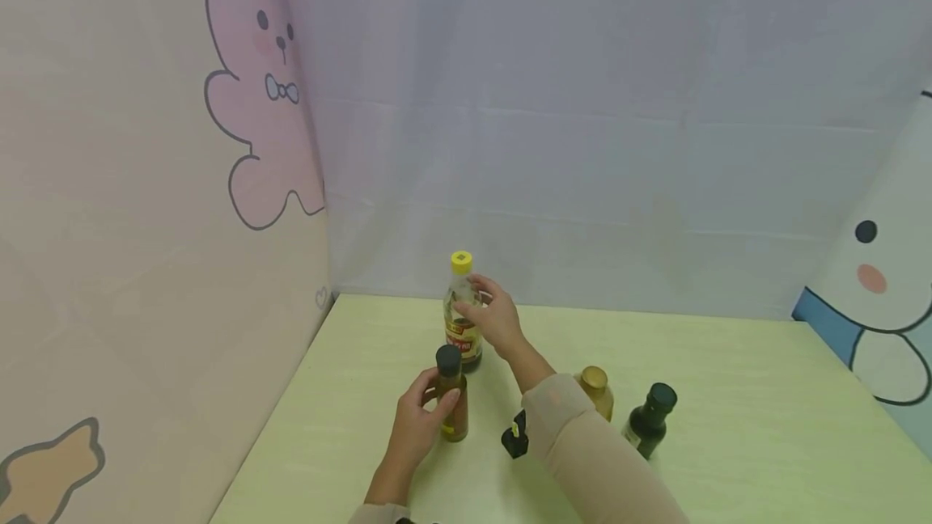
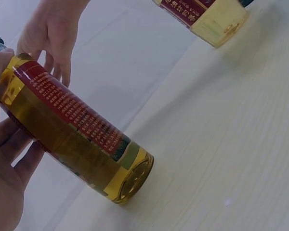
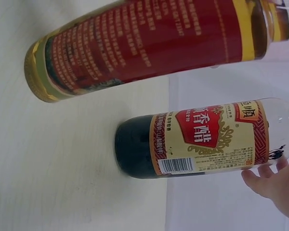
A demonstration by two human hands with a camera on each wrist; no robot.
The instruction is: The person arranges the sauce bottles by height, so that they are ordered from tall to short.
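Note:
My left hand (image 1: 417,427) holds a dark-capped bottle of golden cooking oil (image 1: 455,411), thumb on one side and fingers on the other. Its red label (image 2: 72,106) shows in the left wrist view, the bottle slanting across the picture. Just behind it stands a vinegar bottle (image 1: 462,338) with a yellow cap (image 1: 462,262). My right hand (image 1: 498,318) grips this one around its upper part, the thumb in front. Dark liquid fills only its lower part (image 3: 135,147) in the right wrist view; the neck is cut off there.
Right of my right forearm stand a gold-capped bottle (image 1: 595,382), partly hidden by the sleeve, and a dark bottle (image 1: 648,419). Beside the sleeve is a small black item (image 1: 515,437). A cloth wall (image 1: 582,144) borders the pale table (image 1: 757,395) at the back.

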